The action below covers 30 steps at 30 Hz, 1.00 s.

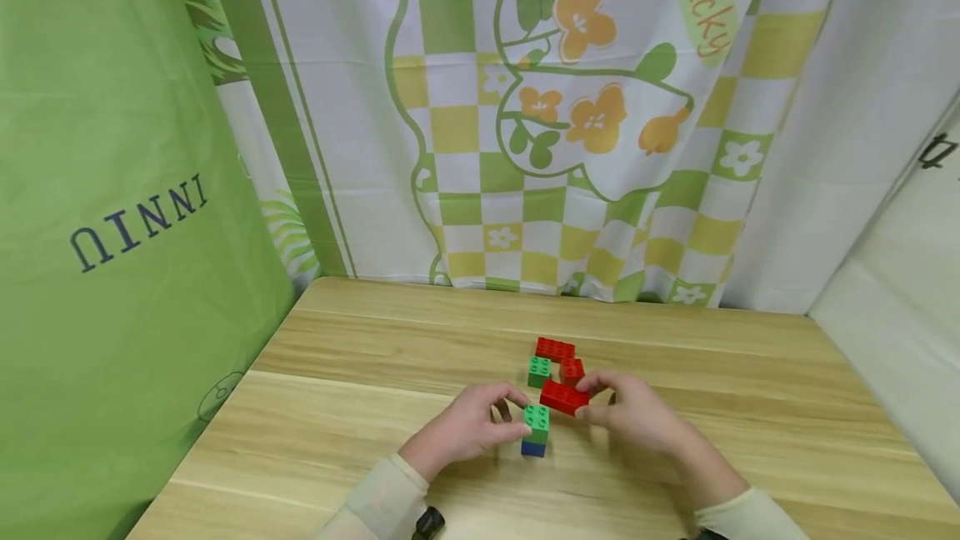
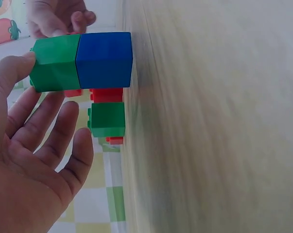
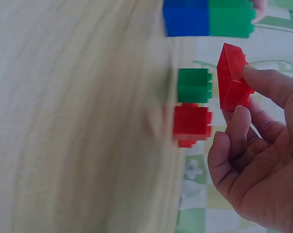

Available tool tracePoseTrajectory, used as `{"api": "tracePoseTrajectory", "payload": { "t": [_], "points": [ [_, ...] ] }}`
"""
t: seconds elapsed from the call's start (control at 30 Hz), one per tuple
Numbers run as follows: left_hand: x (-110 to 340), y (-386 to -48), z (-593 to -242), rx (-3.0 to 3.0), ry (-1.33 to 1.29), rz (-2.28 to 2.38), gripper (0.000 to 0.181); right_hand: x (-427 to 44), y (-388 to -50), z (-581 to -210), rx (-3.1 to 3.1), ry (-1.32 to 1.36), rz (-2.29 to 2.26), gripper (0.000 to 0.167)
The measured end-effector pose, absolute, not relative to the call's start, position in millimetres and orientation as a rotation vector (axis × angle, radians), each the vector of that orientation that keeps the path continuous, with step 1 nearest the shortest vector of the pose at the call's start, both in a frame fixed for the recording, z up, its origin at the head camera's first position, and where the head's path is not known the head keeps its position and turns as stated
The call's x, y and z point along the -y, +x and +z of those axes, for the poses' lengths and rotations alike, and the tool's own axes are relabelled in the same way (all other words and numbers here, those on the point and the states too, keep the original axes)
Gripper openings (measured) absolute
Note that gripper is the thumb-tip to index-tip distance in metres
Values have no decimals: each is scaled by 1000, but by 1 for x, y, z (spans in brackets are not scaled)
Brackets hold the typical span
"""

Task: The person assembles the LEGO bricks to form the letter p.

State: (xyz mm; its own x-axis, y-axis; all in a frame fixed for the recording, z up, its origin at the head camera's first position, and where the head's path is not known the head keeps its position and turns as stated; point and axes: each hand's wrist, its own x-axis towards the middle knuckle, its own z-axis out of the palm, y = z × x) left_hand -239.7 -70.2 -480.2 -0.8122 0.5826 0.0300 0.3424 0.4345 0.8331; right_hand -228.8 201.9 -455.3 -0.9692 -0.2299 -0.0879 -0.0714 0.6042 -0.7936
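Note:
My left hand (image 1: 476,426) pinches the green block (image 1: 536,422), which sits on top of a blue block (image 1: 533,448) on the table; in the left wrist view the thumb (image 2: 21,68) and fingers hold the green block's sides. A long red block (image 1: 564,397) is pinched between the thumb and fingers of my right hand (image 1: 637,415). The right wrist view shows that red block (image 3: 231,80) raised off the table and tilted.
Behind the held pieces stand another green block (image 1: 538,371), a small red block (image 1: 572,370) and a longer red block (image 1: 555,348) on the wooden table (image 1: 375,348). A patterned curtain (image 1: 360,148) hangs along the back edge.

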Motion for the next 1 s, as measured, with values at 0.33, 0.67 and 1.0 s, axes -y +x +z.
{"api": "tracePoseTrajectory", "payload": {
  "t": [0.33,0.67,1.0],
  "points": [
    [69,-242,-483,-2444,841,1338,27,-198,-220,-436,-2634,-338,-1324,33],
    [67,-242,-483,-2423,873,1357,51,-196,-212,-425,-2630,-434,-1312,29],
    [64,-242,-481,-2452,987,1313,57,-194,-207,-427,-2618,-499,-1294,23]
  ]
}}
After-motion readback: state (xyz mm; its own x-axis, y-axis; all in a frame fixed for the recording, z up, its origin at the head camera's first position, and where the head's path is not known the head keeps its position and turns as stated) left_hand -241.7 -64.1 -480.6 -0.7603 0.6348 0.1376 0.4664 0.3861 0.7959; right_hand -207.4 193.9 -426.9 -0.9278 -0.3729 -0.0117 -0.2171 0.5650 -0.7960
